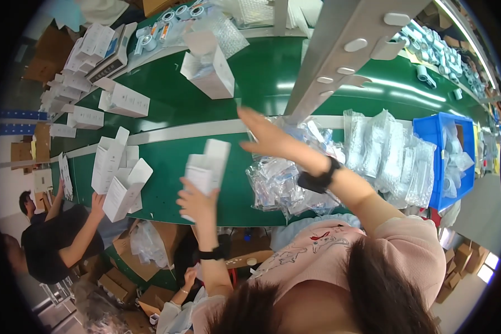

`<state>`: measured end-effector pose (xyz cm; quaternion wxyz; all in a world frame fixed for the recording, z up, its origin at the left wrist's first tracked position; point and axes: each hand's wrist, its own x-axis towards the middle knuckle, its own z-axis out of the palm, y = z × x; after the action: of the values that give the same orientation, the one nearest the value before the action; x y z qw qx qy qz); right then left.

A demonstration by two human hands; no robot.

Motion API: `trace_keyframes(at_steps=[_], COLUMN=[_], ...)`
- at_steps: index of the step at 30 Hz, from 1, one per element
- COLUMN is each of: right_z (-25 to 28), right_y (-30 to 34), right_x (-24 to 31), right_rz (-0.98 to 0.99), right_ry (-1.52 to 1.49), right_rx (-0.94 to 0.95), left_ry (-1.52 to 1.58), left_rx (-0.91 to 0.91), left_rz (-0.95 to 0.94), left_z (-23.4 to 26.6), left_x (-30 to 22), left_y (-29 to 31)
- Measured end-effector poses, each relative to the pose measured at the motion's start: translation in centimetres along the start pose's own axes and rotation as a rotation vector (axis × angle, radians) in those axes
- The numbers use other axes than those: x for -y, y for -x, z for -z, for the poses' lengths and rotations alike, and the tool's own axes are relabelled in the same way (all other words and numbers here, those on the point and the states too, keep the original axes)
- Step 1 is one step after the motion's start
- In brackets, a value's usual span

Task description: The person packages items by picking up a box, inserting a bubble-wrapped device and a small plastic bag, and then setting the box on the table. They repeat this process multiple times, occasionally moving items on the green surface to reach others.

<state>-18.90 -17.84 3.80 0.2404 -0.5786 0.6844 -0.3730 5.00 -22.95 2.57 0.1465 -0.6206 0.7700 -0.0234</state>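
Observation:
My left hand (199,205) is closed around a small white carton (201,170) whose flap stands up, just above the near green bench. My right hand (268,136) is stretched out, slightly blurred, with thumb and fingers apart and nothing seen in it. It hangs beside a pile of small clear plastic bags (281,181) with parts inside. Farther off, an open white carton (210,72) with clear wrap inside stands on the far green surface. Bubble-wrapped packs (381,150) lie to the right of my right forearm.
A blue bin (441,189) with bagged parts stands at the far right. A metal post (339,55) rises before me. Open white cartons (119,192) stand at left, where a co-worker's hand (97,206) touches one. More cartons (125,100) line the far surface.

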Motion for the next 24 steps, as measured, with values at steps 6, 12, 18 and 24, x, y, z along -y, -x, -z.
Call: trace_keyframes(at_steps=[6,12,18,24], right_z=[16.6,18.6,19.6,16.2], right_y=[4.7,-3.4,-7.8,4.3], right_x=[-4.6,-20.2,-21.4,-8.1], right_rz=[-0.389,-0.661,-1.356,-0.803], right_ry=[-0.033,-0.101,-0.488,-1.208], right_rx=[0.73,-0.103,0.393,-0.399], left_ry=[0.16,0.89,1.386,1.788], left_rx=[0.17,0.394,0.568,0.487], left_rz=[-0.237,-0.578,-0.442,-0.482], left_z=[0.0,-4.2,-0.7,5.2], left_x=[-2.6,-3.0,-3.8,-2.1], left_y=[1.7,-4.9,-2.4,0.3])
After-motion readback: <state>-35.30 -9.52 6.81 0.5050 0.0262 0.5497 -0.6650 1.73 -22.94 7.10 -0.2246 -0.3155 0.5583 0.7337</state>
